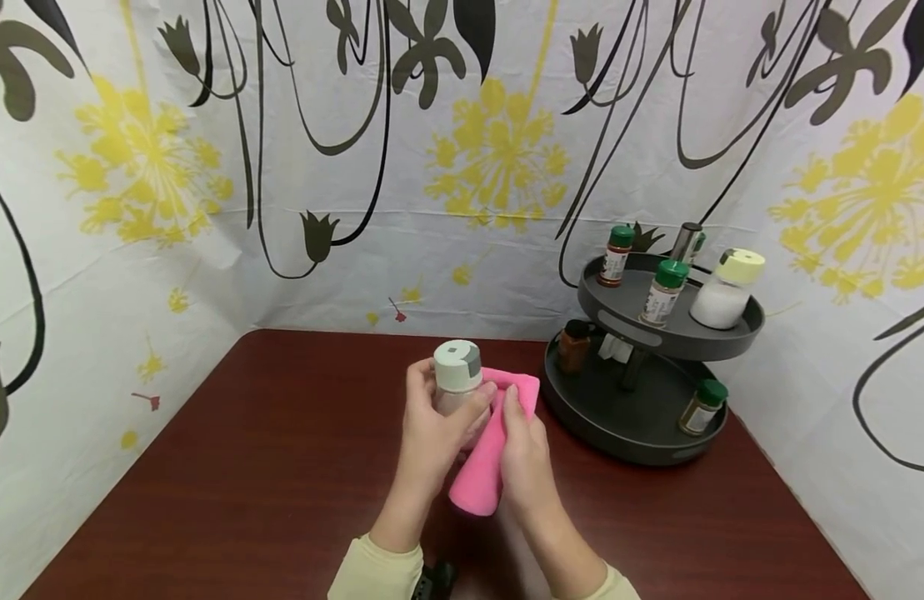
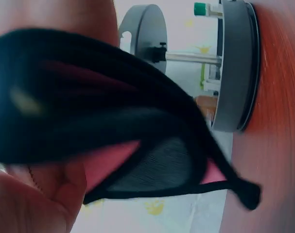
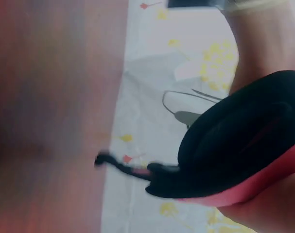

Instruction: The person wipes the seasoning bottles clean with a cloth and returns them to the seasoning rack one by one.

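In the head view, my left hand point(image 1: 430, 429) grips a clear shaker bottle point(image 1: 448, 402) with a white and grey lid, its fingers and thumb curled round the body. My right hand point(image 1: 529, 458) pinches a pink cloth point(image 1: 482, 475) against the bottle's right side, thumb on top. The cloth's lower part hangs between both hands in a cone-like fold. In the left wrist view, a dark-looking fold with pink patches point(image 2: 106, 165) covers much of the scene and hides the bottle. Pink fabric point(image 3: 268, 187) with a dark fold also shows beside the hand in the right wrist view.
A dark grey two-tier turntable rack point(image 1: 634, 446) stands at the table's back right. Its upper tier holds green-capped spice jars point(image 1: 662, 293) and a white bottle with a cream lid point(image 1: 724, 292). Below are a brown jar point(image 1: 574, 346) and a green-capped jar point(image 1: 703, 408). Patterned fabric point(image 1: 342, 292) encloses the brown table point(image 1: 229, 467).
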Action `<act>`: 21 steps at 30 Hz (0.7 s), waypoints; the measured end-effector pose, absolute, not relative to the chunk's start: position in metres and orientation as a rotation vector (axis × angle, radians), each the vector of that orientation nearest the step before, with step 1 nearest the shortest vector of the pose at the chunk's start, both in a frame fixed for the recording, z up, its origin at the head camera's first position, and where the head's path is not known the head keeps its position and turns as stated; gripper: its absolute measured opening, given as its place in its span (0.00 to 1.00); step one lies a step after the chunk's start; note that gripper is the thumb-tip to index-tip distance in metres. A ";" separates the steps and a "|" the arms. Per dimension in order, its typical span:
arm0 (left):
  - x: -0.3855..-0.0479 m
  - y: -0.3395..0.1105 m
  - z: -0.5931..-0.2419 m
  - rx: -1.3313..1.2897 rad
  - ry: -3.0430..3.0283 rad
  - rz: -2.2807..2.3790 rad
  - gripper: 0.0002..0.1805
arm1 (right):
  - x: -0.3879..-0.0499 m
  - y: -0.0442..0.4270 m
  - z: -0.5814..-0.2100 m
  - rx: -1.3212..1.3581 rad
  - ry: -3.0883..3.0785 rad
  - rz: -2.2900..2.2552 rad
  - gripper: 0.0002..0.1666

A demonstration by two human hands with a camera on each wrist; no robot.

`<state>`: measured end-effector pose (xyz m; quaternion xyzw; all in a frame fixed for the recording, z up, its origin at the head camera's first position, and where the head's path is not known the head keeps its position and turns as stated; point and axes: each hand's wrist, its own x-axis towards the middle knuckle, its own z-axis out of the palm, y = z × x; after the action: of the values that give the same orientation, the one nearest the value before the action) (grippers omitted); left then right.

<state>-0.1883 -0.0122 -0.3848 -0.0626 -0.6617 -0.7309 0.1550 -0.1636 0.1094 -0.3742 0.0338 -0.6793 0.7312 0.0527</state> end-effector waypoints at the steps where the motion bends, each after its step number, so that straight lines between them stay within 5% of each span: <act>1: -0.188 -0.013 -0.385 -0.174 -1.882 -2.093 0.33 | -0.165 0.111 -0.371 0.111 -2.043 2.224 0.37; 10: -0.205 -0.018 -0.389 -0.410 -1.914 -2.091 0.21 | -0.197 0.126 -0.332 0.494 -1.989 2.097 0.38; 21: -0.223 0.000 -0.380 -0.369 -1.743 -1.946 0.23 | -0.211 0.111 -0.357 0.289 -1.923 2.242 0.37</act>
<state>-0.2233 -0.0001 -0.3796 -0.1353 -0.6398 -0.7144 0.2488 -0.2110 0.1107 -0.3569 0.0969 -0.6454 0.7527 0.0868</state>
